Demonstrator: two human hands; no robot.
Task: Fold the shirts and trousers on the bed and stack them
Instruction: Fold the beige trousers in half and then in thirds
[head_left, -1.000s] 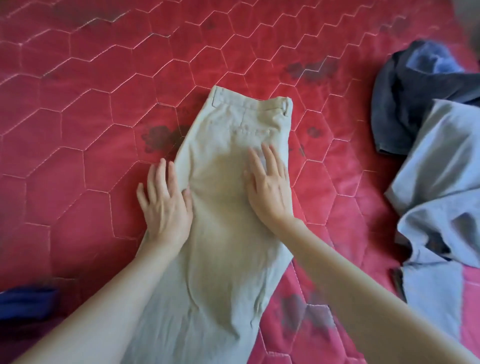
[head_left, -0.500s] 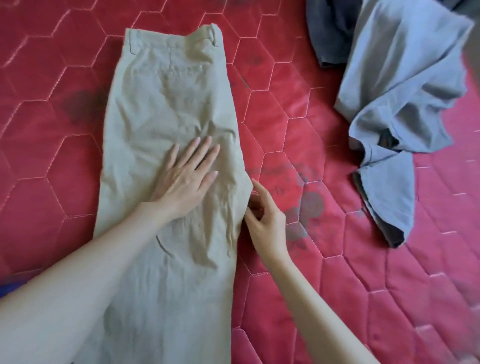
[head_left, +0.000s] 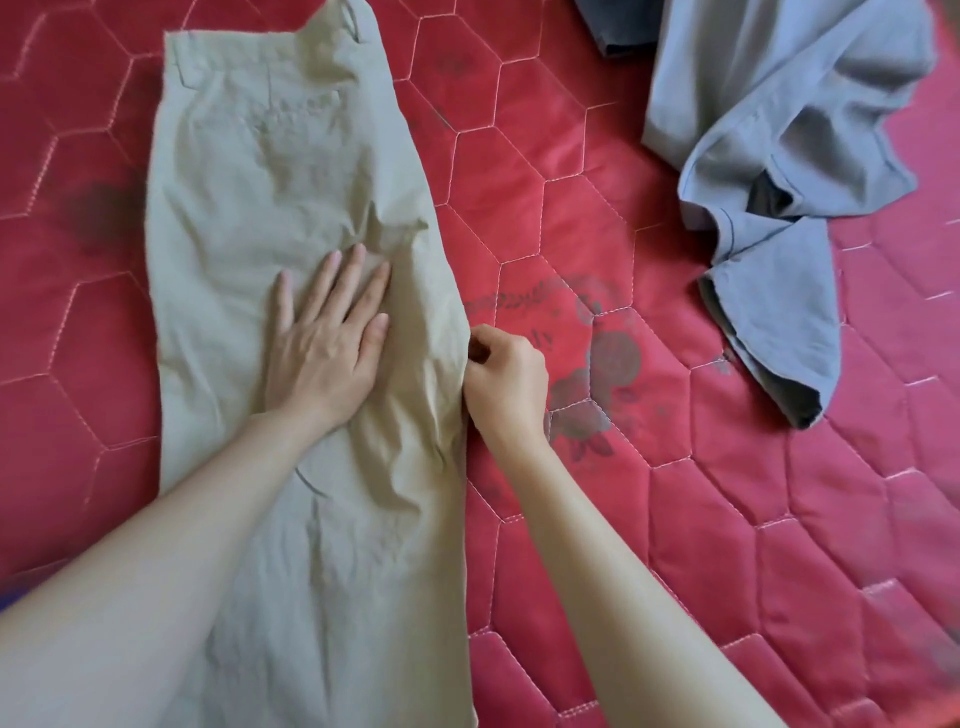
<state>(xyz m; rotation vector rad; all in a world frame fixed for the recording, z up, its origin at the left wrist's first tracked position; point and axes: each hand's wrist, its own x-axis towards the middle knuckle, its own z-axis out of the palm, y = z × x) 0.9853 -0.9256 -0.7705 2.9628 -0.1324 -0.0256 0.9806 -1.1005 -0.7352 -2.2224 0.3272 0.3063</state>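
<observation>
The beige trousers (head_left: 291, 218) lie lengthwise on the red quilted bed (head_left: 675, 519), the left hand (head_left: 324, 343) resting flat on them with fingers spread. The right hand (head_left: 506, 382) pinches their right edge with curled fingers. Farther off to the right sits a crumpled blue shirt (head_left: 779, 130).

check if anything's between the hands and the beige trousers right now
Nothing visible is. The left hand lies flat on the beige trousers, and the right hand pinches their right edge. The blue-grey shirt lies apart on the red quilt.
</observation>
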